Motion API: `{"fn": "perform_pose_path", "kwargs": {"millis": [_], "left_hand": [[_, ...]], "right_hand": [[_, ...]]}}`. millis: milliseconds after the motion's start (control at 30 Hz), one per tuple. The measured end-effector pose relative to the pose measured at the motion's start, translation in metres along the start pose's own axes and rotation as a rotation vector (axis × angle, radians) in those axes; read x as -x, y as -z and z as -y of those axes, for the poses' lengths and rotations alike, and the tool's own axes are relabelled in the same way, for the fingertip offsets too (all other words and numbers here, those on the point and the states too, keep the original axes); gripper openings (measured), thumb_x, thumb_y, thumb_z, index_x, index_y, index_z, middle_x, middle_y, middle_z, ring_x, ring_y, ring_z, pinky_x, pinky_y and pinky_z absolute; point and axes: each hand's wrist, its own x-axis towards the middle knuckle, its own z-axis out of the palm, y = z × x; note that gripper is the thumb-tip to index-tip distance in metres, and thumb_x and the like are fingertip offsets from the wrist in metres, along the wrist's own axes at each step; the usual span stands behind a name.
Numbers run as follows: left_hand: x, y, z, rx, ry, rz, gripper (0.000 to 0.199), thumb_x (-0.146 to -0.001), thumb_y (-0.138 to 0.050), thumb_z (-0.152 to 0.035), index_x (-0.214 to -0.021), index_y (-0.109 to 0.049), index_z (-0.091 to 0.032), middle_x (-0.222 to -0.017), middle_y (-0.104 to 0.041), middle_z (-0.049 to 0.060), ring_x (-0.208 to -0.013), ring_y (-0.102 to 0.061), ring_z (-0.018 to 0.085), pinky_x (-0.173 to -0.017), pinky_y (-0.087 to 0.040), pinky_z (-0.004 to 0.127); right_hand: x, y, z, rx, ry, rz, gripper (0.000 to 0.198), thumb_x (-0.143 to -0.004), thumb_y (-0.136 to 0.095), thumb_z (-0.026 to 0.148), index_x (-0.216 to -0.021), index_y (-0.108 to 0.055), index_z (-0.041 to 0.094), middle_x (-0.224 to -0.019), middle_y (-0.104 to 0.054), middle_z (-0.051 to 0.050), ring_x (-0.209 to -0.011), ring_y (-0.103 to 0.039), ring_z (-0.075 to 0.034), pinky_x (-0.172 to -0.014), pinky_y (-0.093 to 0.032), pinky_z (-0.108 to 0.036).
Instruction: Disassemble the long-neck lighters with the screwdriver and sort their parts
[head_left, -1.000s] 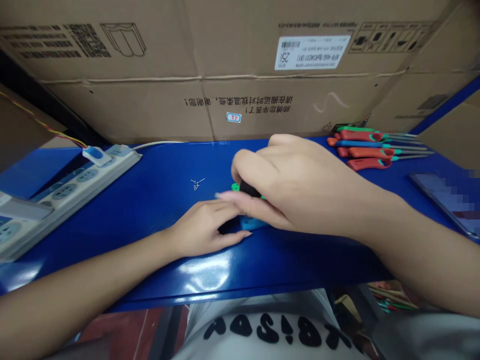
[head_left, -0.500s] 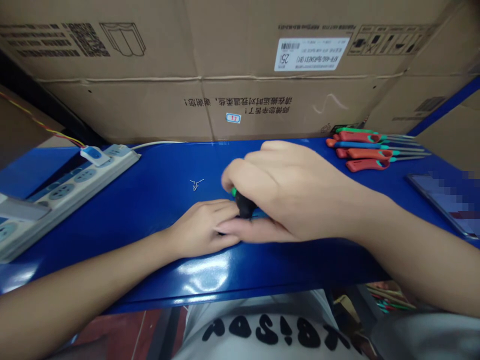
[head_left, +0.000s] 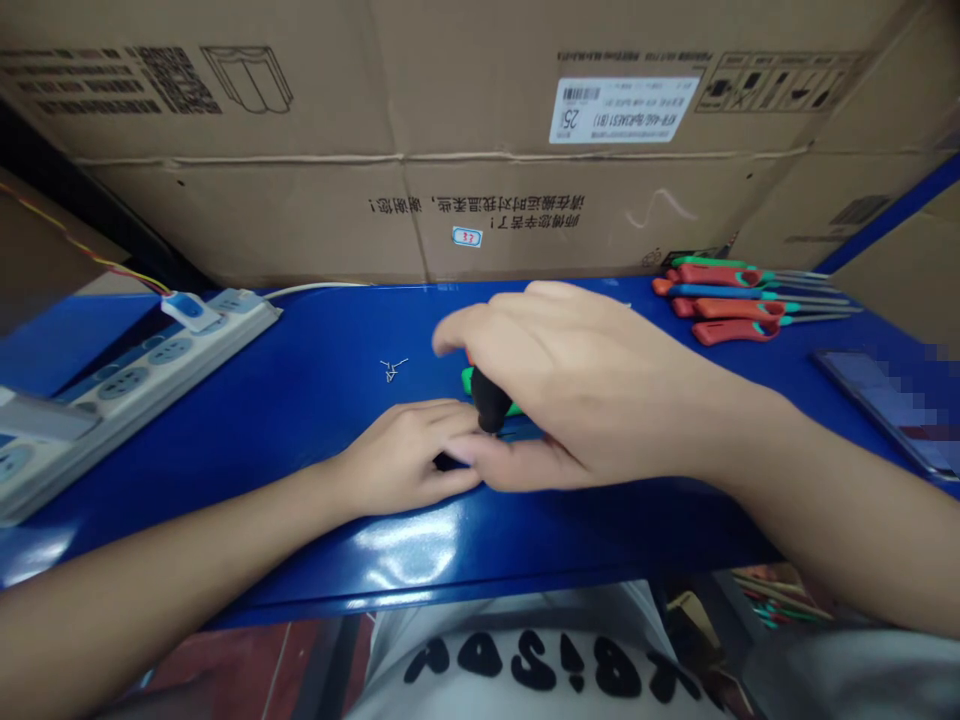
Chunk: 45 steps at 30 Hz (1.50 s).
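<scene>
My right hand [head_left: 570, 390] is curled around the black handle of a screwdriver [head_left: 491, 403], which points down, thumb low and index finger reaching forward over it. My left hand [head_left: 412, 455] lies low on the blue table with its fingers together, their tips partly covered by the right thumb. They seem to hold down something that I cannot make out. A green piece [head_left: 468, 380] shows beside the screwdriver, mostly hidden beneath the right hand. Left of it is a small heap of screws [head_left: 391, 371] on the table.
A stack of long-nosed lighters [head_left: 735, 305], with orange, blue and green handles, lies at the right rear. A phone [head_left: 889, 410] rests at the right edge. The white power strip [head_left: 142, 370] with plugs runs along the left. A cardboard box [head_left: 300, 215] stands behind the blue table [head_left: 315, 350].
My right hand has turned slightly and its index finger has loosened outward, showing more of the black handle and green piece. My left hand has stayed in place.
</scene>
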Motion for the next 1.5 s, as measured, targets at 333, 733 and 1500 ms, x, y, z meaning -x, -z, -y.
{"fn": "perform_pose_path", "kwargs": {"millis": [333, 733, 1500], "left_hand": [[-0.0001, -0.0012, 0.0005, 0.0, -0.027, -0.013, 0.022, -0.095, -0.062, -0.038, -0.107, -0.067, -0.02, -0.102, -0.075, 0.006, -0.096, -0.072, 0.024, -0.084, -0.058, 0.036], [-0.0012, 0.0006, -0.0021, 0.004, -0.024, -0.01, 0.025, -0.096, -0.059, -0.04, -0.11, -0.064, -0.02, -0.103, -0.075, 0.007, -0.094, -0.073, 0.024, -0.081, -0.059, 0.035], [-0.0023, 0.0021, -0.0049, -0.173, -0.107, -0.006, 0.028, -0.1, -0.049, -0.041, -0.103, -0.063, -0.017, -0.096, -0.074, 0.009, -0.086, -0.073, 0.025, -0.073, -0.059, 0.035]], "right_hand": [[0.0008, -0.0004, -0.0012, -0.003, -0.023, 0.023, 0.042, -0.104, -0.024, 0.034, -0.106, -0.059, 0.01, -0.088, -0.061, -0.009, -0.08, -0.054, -0.021, -0.075, -0.045, -0.039], [0.0019, 0.0028, -0.0026, -0.033, -0.051, 0.01, 0.041, -0.104, -0.033, 0.038, -0.122, -0.055, 0.008, -0.094, -0.066, -0.011, -0.084, -0.059, -0.021, -0.074, -0.045, -0.035], [0.0017, 0.0083, -0.0019, -0.039, 0.049, 0.032, 0.041, -0.106, -0.027, 0.034, -0.11, -0.058, 0.008, -0.097, -0.065, -0.013, -0.09, -0.059, -0.022, -0.082, -0.048, -0.037]]}}
